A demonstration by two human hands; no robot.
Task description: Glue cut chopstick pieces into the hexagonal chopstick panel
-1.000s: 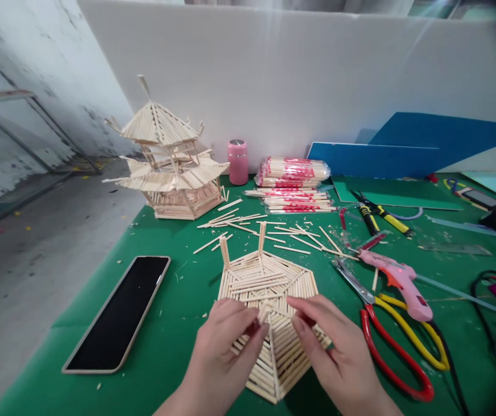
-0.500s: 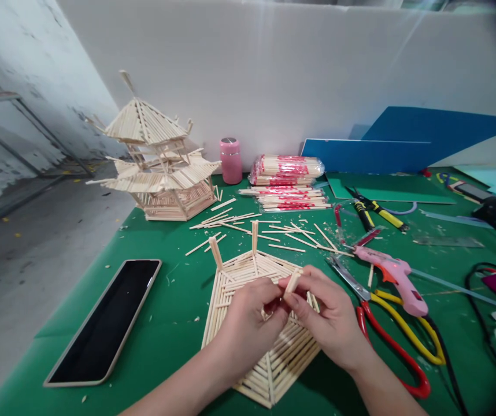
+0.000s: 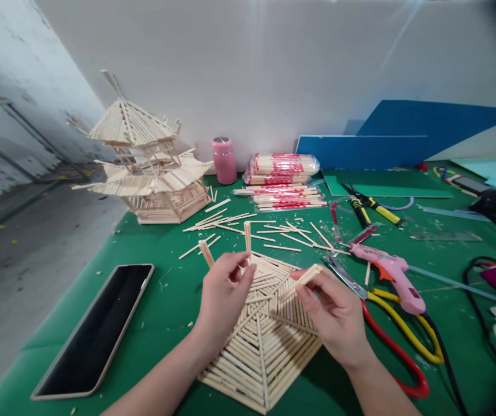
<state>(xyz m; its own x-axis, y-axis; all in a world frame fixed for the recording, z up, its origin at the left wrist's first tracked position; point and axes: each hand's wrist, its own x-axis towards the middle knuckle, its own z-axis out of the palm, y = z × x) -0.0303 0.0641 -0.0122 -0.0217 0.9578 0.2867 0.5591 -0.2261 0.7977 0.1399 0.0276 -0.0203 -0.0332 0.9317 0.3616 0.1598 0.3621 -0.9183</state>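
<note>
A many-sided panel of wooden sticks (image 3: 269,370) lies flat on the green table, with two short stick posts standing at its far side. My right hand (image 3: 335,318) pinches a short bundle of sticks (image 3: 302,284) between thumb and fingers, tilted above the panel's right half. Over the panel's left part is my left hand (image 3: 226,294), its thumb and forefinger apart with nothing seen between them. Its fingers are close to the upright post (image 3: 247,238); whether they touch it I cannot tell.
A stick-built pagoda (image 3: 144,167) stands back left, beside a pink flask (image 3: 224,162) and wrapped chopstick packs (image 3: 282,173). Loose sticks (image 3: 226,222) lie beyond the panel. A phone (image 3: 96,329) is at left; a pink glue gun (image 3: 387,268), scissors (image 3: 404,341) and pliers (image 3: 372,211) are at right.
My hands were together over the panel around the stick bundle. The left has come away to the left and opened, while the right keeps the bundle. The view has shifted slightly.
</note>
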